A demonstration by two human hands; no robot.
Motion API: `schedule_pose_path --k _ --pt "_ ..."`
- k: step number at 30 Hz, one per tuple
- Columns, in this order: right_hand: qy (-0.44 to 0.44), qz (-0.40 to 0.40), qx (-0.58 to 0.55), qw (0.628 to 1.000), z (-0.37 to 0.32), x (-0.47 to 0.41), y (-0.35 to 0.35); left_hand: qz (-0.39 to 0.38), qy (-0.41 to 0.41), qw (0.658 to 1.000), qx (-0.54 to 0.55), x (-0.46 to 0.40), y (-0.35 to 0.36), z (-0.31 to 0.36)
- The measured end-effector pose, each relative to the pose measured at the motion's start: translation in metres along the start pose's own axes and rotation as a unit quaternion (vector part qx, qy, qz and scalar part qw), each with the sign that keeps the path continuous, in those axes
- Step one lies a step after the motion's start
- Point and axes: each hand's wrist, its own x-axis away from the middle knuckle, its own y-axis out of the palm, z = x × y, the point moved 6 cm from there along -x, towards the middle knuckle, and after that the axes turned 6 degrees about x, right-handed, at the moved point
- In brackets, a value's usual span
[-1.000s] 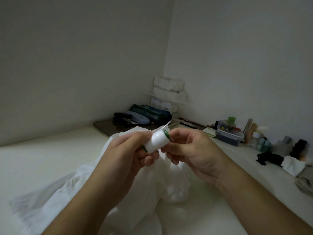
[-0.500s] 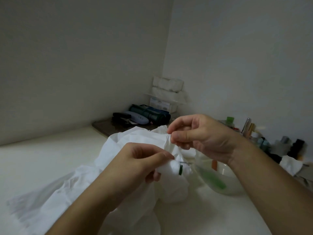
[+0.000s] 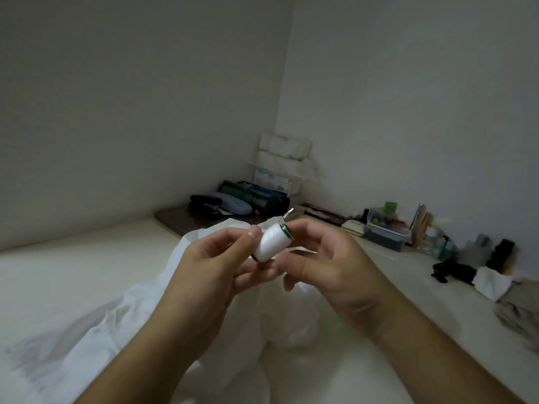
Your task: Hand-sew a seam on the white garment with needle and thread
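Garment (image 3: 96,339) lies crumpled nearest, under both wrists. Above it, left hand (image 3: 210,269) pinches the thread spool (image 3: 272,242); right hand (image 3: 326,263) curls round its green end, needle (image 3: 287,214) poking out far side. Best pull thread slowly, spool held steady.

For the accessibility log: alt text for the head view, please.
Two bare hands, left hand and right hand, hold a white thread spool with green rims above a crumpled white garment on a pale counter; a needle seemingly pokes from it.
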Motion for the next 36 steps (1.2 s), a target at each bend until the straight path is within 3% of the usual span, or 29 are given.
schedule_pose_path --k 7,10,12,14,18,21,23,26,31,36 --pt "0.021 0.032 -0.017 0.999 -0.002 0.014 -0.009 -0.025 0.012 0.99 -0.136 0.005 0.015 -0.006" --pt "0.063 0.123 0.062 0.988 -0.005 0.025 -0.05 -0.046 0.004 0.968 -0.248 0.005 0.031 -0.012" --pt "0.115 0.199 0.208 0.951 -0.004 0.032 -0.093 -0.082 0.022 0.932 -0.353 0.003 0.047 -0.014" --pt "0.171 0.219 0.368 0.887 -0.002 0.035 -0.128 -0.125 0.045 0.879 -0.458 0.002 0.068 -0.017" --pt "0.272 0.123 0.539 0.787 0.022 0.032 -0.152 -0.207 0.074 0.759 -0.613 -0.007 0.119 -0.047" --pt "0.286 0.054 0.592 0.752 0.033 0.026 -0.145 -0.241 0.077 0.713 -0.654 -0.015 0.138 -0.075" --pt "0.299 0.025 0.602 0.74 0.037 0.026 -0.14 -0.235 0.075 0.706 -0.663 -0.022 0.143 -0.085" --pt "0.294 0.018 0.591 0.751 0.04 0.03 -0.145 -0.223 0.062 0.716 -0.658 -0.031 0.142 -0.092" --pt "0.194 -0.011 0.487 0.852 0.023 0.059 -0.142 -0.195 0.083 0.721 -0.659 -0.037 0.134 -0.088" --pt "0.141 0.032 0.498 0.855 0.037 0.076 -0.134 -0.161 0.087 0.729 -0.66 -0.031 0.121 -0.089"
